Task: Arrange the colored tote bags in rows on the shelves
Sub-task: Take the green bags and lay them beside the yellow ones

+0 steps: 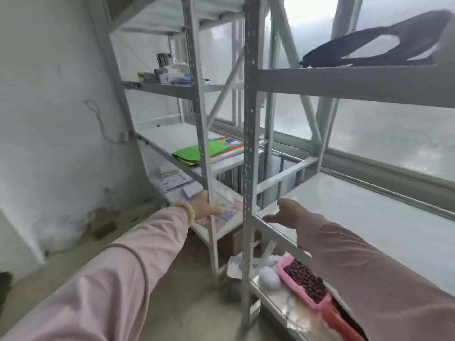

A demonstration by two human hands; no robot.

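A flat stack of colored tote bags (194, 153), bright green on top with red, blue and orange edges showing, lies on the middle shelf (162, 136) of the left rack. A black tote bag (369, 49) with looped handles lies on the upper shelf (344, 82) of the right rack. My left hand (205, 206) reaches past the left rack's front post (209, 183), fingers relaxed over printed colored sheets (227, 209) on the lower shelf, holding nothing. My right hand (290, 212) hovers open at the front edge of the right rack's white shelf (357, 217), empty.
Boxes and small items (170, 72) sit on the left rack's upper shelf. A pink tray of dark beans (304, 280), a red handle (341, 321) and white round things (269, 278) lie on the right rack's bottom shelf. Windows stand behind the racks; a white wall is at left.
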